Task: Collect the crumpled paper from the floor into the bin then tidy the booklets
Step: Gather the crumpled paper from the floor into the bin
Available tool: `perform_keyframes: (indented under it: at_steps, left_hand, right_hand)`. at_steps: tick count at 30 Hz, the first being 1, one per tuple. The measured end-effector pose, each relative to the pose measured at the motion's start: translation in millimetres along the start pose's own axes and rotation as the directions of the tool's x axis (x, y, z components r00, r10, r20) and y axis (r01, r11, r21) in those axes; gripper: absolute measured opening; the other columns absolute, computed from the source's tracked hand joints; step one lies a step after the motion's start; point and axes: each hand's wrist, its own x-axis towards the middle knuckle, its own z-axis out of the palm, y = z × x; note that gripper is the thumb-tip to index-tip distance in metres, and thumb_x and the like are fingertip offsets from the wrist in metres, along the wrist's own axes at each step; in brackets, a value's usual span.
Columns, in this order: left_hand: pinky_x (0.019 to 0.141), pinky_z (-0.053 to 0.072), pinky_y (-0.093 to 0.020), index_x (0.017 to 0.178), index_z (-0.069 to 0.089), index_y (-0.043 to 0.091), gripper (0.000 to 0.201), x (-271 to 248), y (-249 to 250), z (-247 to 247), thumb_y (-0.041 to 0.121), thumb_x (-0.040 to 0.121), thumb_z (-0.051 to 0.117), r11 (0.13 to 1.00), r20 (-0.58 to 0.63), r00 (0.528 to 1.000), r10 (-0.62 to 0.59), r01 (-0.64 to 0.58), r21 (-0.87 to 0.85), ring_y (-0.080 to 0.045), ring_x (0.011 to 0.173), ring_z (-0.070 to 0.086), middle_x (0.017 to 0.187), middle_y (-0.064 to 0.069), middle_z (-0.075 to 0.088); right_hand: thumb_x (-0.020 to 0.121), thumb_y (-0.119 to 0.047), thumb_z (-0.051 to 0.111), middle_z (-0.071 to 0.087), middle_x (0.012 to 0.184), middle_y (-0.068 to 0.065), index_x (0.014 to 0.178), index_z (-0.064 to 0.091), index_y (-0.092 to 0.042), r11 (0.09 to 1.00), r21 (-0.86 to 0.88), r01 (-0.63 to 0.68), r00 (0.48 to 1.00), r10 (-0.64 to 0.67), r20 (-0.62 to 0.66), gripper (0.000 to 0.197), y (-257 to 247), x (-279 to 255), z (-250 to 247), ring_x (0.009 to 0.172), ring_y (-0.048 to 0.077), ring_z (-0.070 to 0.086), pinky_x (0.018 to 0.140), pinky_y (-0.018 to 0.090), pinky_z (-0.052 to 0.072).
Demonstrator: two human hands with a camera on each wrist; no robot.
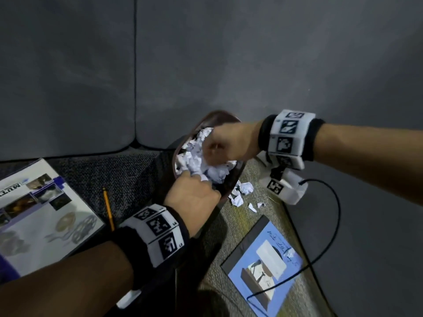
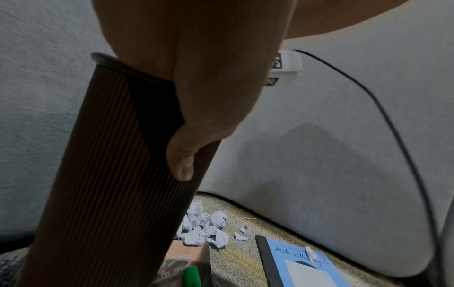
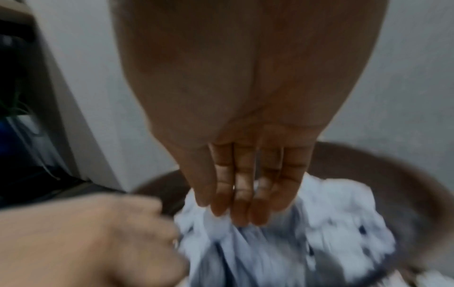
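Observation:
A brown ribbed bin (image 1: 231, 186) stands tilted on the rug, heaped with crumpled white paper (image 1: 194, 161). My left hand (image 1: 194, 193) grips the near rim; in the left wrist view its thumb lies down the bin's (image 2: 110, 155) outer wall. With fingers straight and together, my right hand (image 1: 219, 145) presses on the paper (image 3: 319, 223) inside the bin (image 3: 368, 155). Several loose paper balls (image 1: 246, 187) lie on the floor right of the bin. A blue booklet (image 1: 263, 266) lies at the lower right and a larger white and purple booklet (image 1: 43, 213) at the left.
A grey sofa (image 1: 68, 76) fills the background close behind the bin. A yellow pencil (image 1: 108, 208) lies between the large booklet and the bin. A black cable (image 1: 332, 225) loops from my right wrist over the blue booklet. A green object (image 2: 191, 275) sits near the bin's base.

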Motion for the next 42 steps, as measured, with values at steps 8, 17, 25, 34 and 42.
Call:
perform_keyframes:
  at_steps: [8, 17, 25, 34, 42]
  left_hand:
    - [0.091, 0.032, -0.038, 0.117, 0.052, 0.02, 0.029, 1.3, -3.9, 1.7, 0.015, 0.094, 0.035, 1.0, 0.007, 1.0, -0.014, 0.014, 0.007, -0.027, 0.109, 0.052, 0.117, -0.003, 0.059]
    - [0.089, 0.032, -0.036, 0.117, 0.05, 0.021, 0.029, -6.1, -2.5, -5.4, 0.014, 0.092, 0.037, 1.0, -0.008, 1.0, -0.015, 0.015, 0.002, -0.024, 0.11, 0.051, 0.117, -0.001, 0.057]
    - [0.087, 0.034, -0.035, 0.118, 0.047, 0.023, 0.028, -4.4, 7.4, -4.5, 0.015, 0.093, 0.037, 0.994, 0.042, 0.994, -0.098, 0.096, 0.041, -0.024, 0.11, 0.051, 0.118, 0.001, 0.055]
    - [0.077, 0.04, -0.035, 0.102, 0.06, 0.022, 0.027, 9.9, 16.6, 6.2, 0.022, 0.086, 0.038, 0.994, -0.005, 0.994, -0.107, 0.107, 0.025, -0.025, 0.091, 0.061, 0.097, 0.001, 0.064]
    - [0.054, 0.042, -0.036, 0.069, 0.063, 0.014, 0.025, 3.4, 11.6, 14.8, 0.016, 0.062, 0.04, 0.999, -0.114, 0.993, -0.04, 0.041, 0.009, -0.029, 0.052, 0.056, 0.058, -0.007, 0.056]
  right_hand:
    - [0.101, -0.016, 0.041, 0.054, 0.071, -0.002, 0.071, 0.051, -0.016, 0.993, 0.112, -0.021, 0.973, -0.006, 0.23, 0.032, 12.8, 54.6, 34.9, 0.071, 0.016, 0.049, 0.06, 0.016, 0.038]
    - [0.099, -0.002, 0.043, 0.065, 0.078, 0.013, 0.091, 0.065, 0.003, 0.882, 0.468, -0.059, 0.975, -0.05, 0.216, 0.023, 23.7, 37.8, 15.9, 0.066, 0.019, 0.061, 0.067, 0.029, 0.052]
    - [0.092, -0.004, 0.048, 0.059, 0.056, 0.0, 0.075, 0.065, -0.009, 0.544, 0.83, 0.124, 0.936, 0.214, -0.281, 0.025, 78.7, -8.9, 15.4, 0.045, 0.012, 0.048, 0.046, 0.021, 0.035]
    - [0.082, -0.021, 0.063, 0.045, 0.135, 0.018, 0.122, 0.054, -0.014, 0.43, 0.517, -0.74, 0.579, 0.799, 0.164, 0.042, 169.2, 19.4, 257.8, 0.118, 0.04, 0.051, 0.095, 0.049, 0.046]
    - [0.096, -0.01, 0.047, 0.05, 0.129, 0.026, 0.122, 0.051, 0.002, 0.526, 0.381, -0.761, 0.598, 0.796, 0.096, 0.029, 179.3, 24.0, 302.4, 0.116, 0.041, 0.054, 0.089, 0.041, 0.047]
